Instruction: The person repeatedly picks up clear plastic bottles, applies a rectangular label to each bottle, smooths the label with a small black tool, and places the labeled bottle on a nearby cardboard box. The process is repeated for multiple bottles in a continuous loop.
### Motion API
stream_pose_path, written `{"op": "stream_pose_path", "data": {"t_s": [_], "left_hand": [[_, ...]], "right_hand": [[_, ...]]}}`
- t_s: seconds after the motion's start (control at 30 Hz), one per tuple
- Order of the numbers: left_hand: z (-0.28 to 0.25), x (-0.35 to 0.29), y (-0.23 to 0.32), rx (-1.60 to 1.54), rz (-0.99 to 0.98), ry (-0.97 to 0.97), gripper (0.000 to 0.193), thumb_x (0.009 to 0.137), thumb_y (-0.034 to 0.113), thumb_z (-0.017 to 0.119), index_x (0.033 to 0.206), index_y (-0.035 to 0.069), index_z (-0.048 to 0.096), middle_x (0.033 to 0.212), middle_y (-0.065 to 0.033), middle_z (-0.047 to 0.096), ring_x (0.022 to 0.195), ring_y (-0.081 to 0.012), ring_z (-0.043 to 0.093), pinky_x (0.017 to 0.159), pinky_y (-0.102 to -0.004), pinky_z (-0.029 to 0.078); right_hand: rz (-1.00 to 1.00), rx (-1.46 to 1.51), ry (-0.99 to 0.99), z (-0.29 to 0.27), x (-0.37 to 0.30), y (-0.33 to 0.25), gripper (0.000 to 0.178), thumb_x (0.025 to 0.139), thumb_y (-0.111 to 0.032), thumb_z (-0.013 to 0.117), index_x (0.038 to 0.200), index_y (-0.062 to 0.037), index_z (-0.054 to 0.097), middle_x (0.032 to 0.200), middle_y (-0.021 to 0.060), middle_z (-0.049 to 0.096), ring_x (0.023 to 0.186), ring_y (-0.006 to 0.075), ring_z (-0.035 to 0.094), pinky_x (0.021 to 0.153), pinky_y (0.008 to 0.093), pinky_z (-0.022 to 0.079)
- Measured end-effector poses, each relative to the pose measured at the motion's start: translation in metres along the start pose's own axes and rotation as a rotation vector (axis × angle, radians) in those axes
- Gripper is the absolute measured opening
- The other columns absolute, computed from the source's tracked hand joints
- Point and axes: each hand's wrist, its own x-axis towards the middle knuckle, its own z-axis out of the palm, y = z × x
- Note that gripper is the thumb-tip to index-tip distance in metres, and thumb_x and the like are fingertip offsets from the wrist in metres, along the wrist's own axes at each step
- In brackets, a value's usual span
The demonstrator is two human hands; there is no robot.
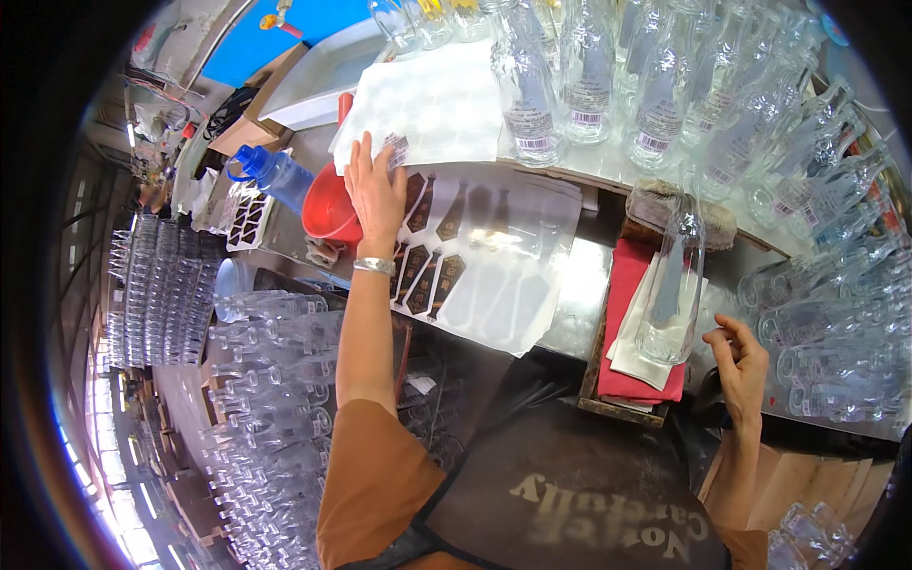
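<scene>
We call the work partway. Landmark: the wooden tray. The bottle lies on the tray, neck on the towel at its far end, a grey tie-shaped patch already on it. We see no printed text on its upper side; the underside is hidden.

Done, we judge: standing bottles beyond the tray, several showing printed labels. Left over: dark decals on the tie sheet, left of the tray, its near-tray half bare; the white sheet, beyond that, has a label at its near edge.

Hands well apart. Left hand, far left of the tray, has its fingertips at that label; we can't tell if it's pinched. Right hand, just right of the tray, loosely curled, nothing seen in it.

Containers: tray holds red cloth and white cloth under the bottle. Left of the tray, red bucket and blue jug; contents unclear to us.
</scene>
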Motion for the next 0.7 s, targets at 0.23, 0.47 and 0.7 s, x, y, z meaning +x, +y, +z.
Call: {"op": "stream_pose_path", "data": {"t_s": [0.23,0.47,0.7], "left_hand": [[-0.021,-0.023,0.044,-0.681,-0.393,-0.019,0.016,0.095,0.011,0.067,0.103,-0.001,0.073,0.093,-0.0087,0.075,0.082,-0.0158,0.069,0.078,-0.0285,0.053],[-0.082,-0.047,0.238,-1.137,-0.127,-0.404,0.036,0.095,0.011,0.067,0.128,-0.002,0.064,0.129,-0.0122,0.067,0.121,-0.0207,0.062,0.103,-0.0328,0.045],[-0.123,-0.076,0.302,-0.724,0.494,-0.518,0.054,0.086,0.025,0.075,0.137,0.011,0.062,0.157,-0.0199,0.039,0.146,-0.0358,0.037,0.12,-0.0541,0.019]], "right_hand": [[0.091,0.159,-0.024,-0.013,-0.01,0.002,0.028,0.093,-0.008,0.065,0.118,0.0045,0.066,0.089,0.0061,0.069,0.075,0.0073,0.059,0.068,0.0213,0.046],[0.0,0.141,-0.09,-0.01,-0.002,-0.015,0.026,0.093,-0.011,0.066,0.116,0.002,0.067,0.087,0.0044,0.071,0.072,0.0062,0.058,0.064,0.0225,0.046],[0.016,0.192,-0.213,-0.007,-0.005,-0.011,0.029,0.097,-0.011,0.065,0.121,0.0053,0.064,0.098,0.0084,0.072,0.088,0.0101,0.067,0.077,0.0237,0.053]]}}
